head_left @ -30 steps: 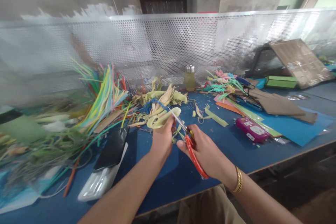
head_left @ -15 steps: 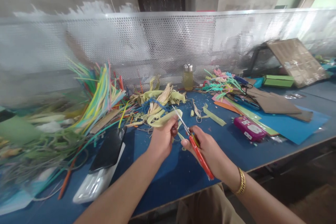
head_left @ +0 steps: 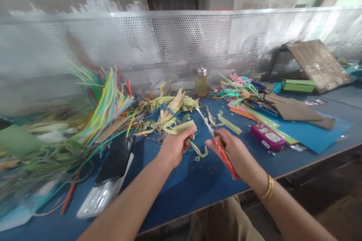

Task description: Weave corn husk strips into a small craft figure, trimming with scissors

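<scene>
My left hand (head_left: 174, 147) is closed on a pale yellow-green husk strip (head_left: 181, 127), held just above the blue table (head_left: 198, 184). A thin curled offcut (head_left: 199, 152) lies on the table between my hands. My right hand (head_left: 236, 154) grips red-handled scissors (head_left: 217, 143); the blades point up and to the left and appear closed, clear of the strip. A gold bangle sits on my right wrist.
A heap of husks and coloured strips (head_left: 107, 101) fills the left. A black phone (head_left: 115, 162) lies on a clear case. A small jar (head_left: 201, 82), a pink box (head_left: 267, 137), coloured paper (head_left: 308, 131) and cardboard (head_left: 319, 64) lie right. A perforated metal screen (head_left: 181, 45) backs the table.
My right hand drew the scissors away to the right from the strip. A thin cut piece now lies on the table between my hands. The camera drifted slightly.
</scene>
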The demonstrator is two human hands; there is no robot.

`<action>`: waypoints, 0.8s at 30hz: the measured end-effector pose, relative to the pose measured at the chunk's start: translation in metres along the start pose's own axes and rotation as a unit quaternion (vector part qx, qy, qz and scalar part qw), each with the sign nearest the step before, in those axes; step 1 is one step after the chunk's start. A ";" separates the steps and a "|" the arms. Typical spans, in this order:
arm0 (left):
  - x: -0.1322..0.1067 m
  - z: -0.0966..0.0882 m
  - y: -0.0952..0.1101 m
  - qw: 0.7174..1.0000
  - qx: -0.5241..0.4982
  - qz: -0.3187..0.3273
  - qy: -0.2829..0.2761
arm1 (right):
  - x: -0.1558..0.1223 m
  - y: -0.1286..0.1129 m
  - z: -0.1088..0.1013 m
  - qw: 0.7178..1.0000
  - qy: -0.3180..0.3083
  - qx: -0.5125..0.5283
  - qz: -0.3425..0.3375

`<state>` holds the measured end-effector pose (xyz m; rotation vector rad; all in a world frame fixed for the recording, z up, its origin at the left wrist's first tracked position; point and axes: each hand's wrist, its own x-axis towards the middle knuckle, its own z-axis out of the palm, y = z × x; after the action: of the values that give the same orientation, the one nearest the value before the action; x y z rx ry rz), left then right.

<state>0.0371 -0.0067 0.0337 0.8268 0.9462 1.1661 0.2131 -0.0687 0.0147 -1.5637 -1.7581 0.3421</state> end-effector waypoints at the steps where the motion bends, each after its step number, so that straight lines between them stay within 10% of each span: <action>1: 0.002 -0.001 0.001 1.000 0.011 0.002 0.002 | 0.004 0.008 -0.008 0.998 0.018 -0.054 0.009; 8: 0.015 -0.016 0.006 0.996 0.065 -0.018 -0.059 | 0.026 0.057 -0.030 0.932 -0.023 -0.347 0.100; 14: 0.020 -0.024 0.011 0.987 0.110 -0.031 -0.115 | 0.023 0.048 -0.038 0.905 -0.032 -0.421 0.041; 19: 0.017 -0.024 0.012 0.970 0.168 -0.059 -0.163 | 0.040 0.020 -0.037 0.963 -0.007 -0.183 -0.197; 24: 0.017 -0.028 0.014 0.965 0.158 -0.069 -0.199 | 0.065 0.006 -0.009 0.945 -0.063 0.027 -0.319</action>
<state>0.0082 0.0139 0.0330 1.1812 0.8452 0.6985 0.2247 -0.0086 0.0397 -0.8712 -2.2157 0.1651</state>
